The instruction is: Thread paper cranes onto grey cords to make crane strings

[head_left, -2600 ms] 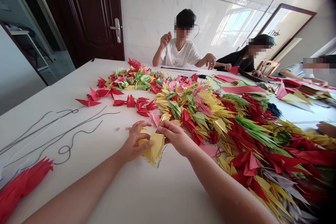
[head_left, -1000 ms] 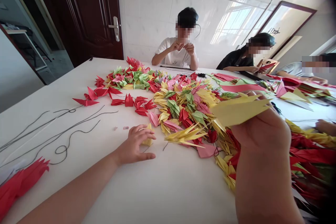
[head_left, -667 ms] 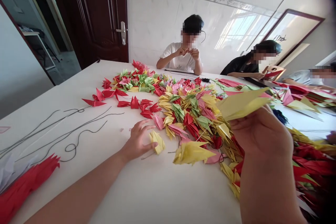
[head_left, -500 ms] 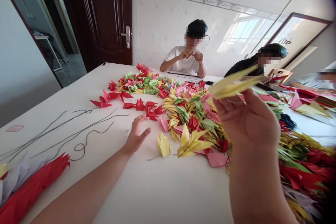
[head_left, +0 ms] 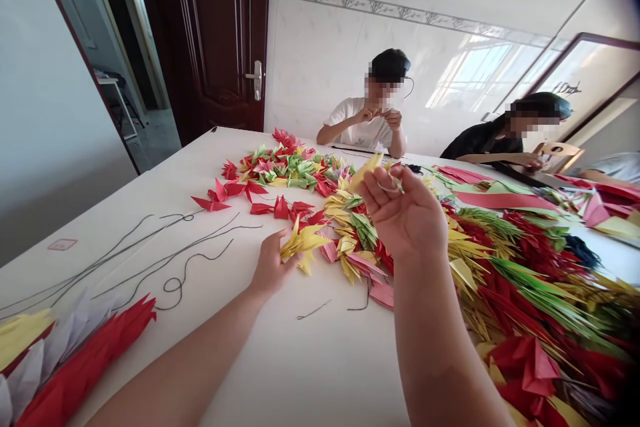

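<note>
My left hand (head_left: 273, 263) is closed around yellow folded paper cranes (head_left: 307, 240), whose points stick out past the thumb. Palm up above the pile, my right hand (head_left: 407, 217) has its fingers curled at another yellow folded paper crane (head_left: 367, 172), partly hidden behind them. A pale loop (head_left: 389, 188) shows by those fingers; what it is, I cannot tell. Under and beyond both hands, paper cranes (head_left: 280, 167) in red, green, yellow and pink are heaped. Just in front of the hands, a short dark cord (head_left: 314, 309) lies on the white table (head_left: 300, 373).
Long dark cords (head_left: 175, 247) stretch across the table's left side. Strung red paper (head_left: 95, 360) lies at the near left, and thick bundles of colored cranes (head_left: 520, 293) at the right. A person in white (head_left: 363, 120) and one in black (head_left: 500, 133) sit across the table.
My left hand, open before, has closed on the yellow cranes and lifted them from the table. My right hand has moved left with its yellow crane. The view has shifted slightly.
</note>
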